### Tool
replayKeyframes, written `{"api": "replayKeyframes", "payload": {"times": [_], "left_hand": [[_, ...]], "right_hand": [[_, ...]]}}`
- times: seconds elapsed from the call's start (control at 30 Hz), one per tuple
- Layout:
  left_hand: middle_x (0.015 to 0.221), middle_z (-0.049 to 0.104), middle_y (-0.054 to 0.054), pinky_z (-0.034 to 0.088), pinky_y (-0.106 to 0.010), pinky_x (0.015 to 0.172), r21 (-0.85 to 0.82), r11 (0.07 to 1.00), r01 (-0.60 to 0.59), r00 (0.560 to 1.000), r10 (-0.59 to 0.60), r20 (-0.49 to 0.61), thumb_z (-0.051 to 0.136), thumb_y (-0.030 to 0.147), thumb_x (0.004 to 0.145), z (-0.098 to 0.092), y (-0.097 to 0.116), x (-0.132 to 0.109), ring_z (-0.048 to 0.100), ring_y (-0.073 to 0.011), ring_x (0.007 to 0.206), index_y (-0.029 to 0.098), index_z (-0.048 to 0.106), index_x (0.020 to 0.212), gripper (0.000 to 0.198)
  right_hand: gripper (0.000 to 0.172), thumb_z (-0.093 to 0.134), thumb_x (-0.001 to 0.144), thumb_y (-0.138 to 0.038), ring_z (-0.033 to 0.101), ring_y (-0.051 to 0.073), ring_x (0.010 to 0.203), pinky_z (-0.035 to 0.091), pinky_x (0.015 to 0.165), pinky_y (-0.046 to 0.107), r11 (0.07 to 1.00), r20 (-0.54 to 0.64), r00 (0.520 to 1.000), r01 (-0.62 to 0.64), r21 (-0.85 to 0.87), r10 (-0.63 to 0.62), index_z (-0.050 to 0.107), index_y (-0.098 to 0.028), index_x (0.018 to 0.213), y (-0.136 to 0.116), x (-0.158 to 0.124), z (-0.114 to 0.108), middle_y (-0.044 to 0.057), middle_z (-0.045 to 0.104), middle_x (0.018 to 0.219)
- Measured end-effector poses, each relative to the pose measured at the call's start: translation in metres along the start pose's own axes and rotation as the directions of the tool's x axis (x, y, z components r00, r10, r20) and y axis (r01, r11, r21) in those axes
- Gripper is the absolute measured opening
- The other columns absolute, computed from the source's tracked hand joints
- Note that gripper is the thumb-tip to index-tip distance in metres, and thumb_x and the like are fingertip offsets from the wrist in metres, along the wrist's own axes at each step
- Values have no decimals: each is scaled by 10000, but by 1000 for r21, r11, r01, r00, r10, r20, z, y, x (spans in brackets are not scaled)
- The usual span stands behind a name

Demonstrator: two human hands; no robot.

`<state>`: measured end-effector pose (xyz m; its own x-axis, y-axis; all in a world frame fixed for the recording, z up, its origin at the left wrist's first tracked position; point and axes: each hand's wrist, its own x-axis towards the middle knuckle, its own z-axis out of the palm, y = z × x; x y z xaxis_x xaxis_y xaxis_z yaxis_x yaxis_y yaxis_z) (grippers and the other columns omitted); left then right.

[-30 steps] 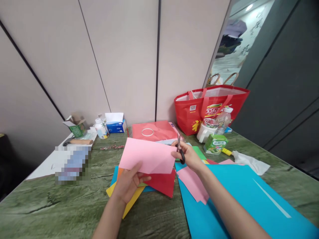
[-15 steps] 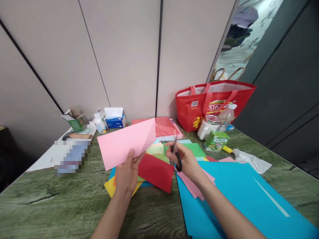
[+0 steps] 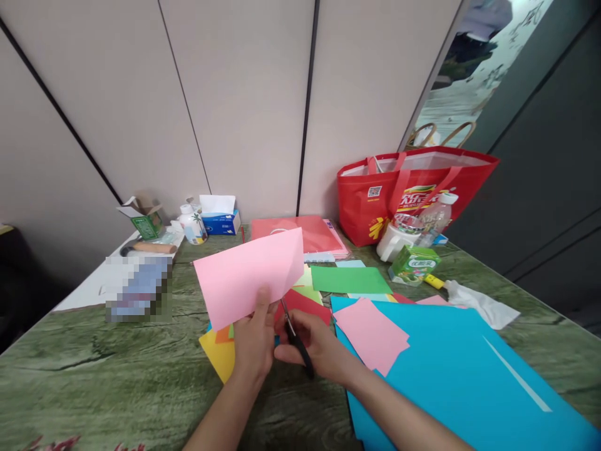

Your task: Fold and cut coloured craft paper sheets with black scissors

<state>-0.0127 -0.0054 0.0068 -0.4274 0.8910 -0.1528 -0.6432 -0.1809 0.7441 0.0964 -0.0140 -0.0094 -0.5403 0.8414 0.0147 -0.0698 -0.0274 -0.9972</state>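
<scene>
My left hand [image 3: 256,338] pinches the lower edge of a pink sheet of paper [image 3: 246,272], held up above the table with its right end folded over. In my right hand [image 3: 312,347] is a pair of scissors [image 3: 295,341] with black handles. Their blades point up and away, close to the lower right edge of the pink sheet; whether they touch it I cannot tell. Beneath my hands lie a red sheet [image 3: 305,305], a yellow sheet [image 3: 218,354] and other coloured papers, partly hidden. Pink cut pieces [image 3: 373,335] rest on a large blue sheet [image 3: 451,369] to the right.
Toward the back stand a red shopping bag [image 3: 370,216], a white mug [image 3: 394,241], a clear bottle [image 3: 436,216] and a green carton [image 3: 416,264]. A green sheet [image 3: 352,279] lies mid-table. At the left are a tissue box [image 3: 220,222], a white bottle [image 3: 192,224] and a hammer [image 3: 150,248].
My right hand has brought the scissors left and down, from apart to right beside the pink sheet. The pink sheet and my left hand have shifted slightly right.
</scene>
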Motion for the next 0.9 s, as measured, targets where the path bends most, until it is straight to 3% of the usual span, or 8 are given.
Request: {"api": "replayKeyframes", "payload": {"times": [0.2, 0.37, 0.63, 0.9], "left_hand": [[705, 674, -54, 503, -273, 526, 150, 983, 105, 994, -106, -6, 738, 347, 630, -8, -6, -1, 614, -149, 555, 116, 625, 783, 299], [656, 653, -26, 492, -254, 542, 98, 987, 126, 992, -127, 12, 778, 312, 567, -5, -7, -5, 610, -142, 581, 119, 610, 794, 342], [564, 601, -5, 435, -241, 477, 256, 955, 147, 989, -133, -68, 757, 427, 558, -13, -11, -4, 547, -116, 482, 105, 609, 727, 393], [553, 599, 4, 454, -253, 493, 177, 978, 113, 993, -115, -3, 792, 354, 501, -9, -9, -8, 550, -119, 481, 115, 592, 697, 368]], "right_hand": [[462, 773, 527, -501, 399, 115, 602, 311, 522, 227, 998, -9, 1000, -10, 61, 11, 511, -202, 763, -3, 1, 3, -36, 447, 664], [478, 761, 526, -530, 377, 107, 580, 303, 504, 220, 998, -27, 1000, -13, 67, 15, 527, -202, 783, -3, 1, 0, -43, 423, 645], [477, 768, 511, -522, 419, 120, 614, 350, 563, 238, 991, -25, 999, -25, 129, 29, 537, -200, 778, 0, -1, 6, -37, 446, 668], [447, 750, 533, -524, 453, 133, 659, 358, 588, 240, 994, -56, 998, -10, 106, 16, 565, -205, 786, 1, -2, 5, -24, 506, 696]]}}
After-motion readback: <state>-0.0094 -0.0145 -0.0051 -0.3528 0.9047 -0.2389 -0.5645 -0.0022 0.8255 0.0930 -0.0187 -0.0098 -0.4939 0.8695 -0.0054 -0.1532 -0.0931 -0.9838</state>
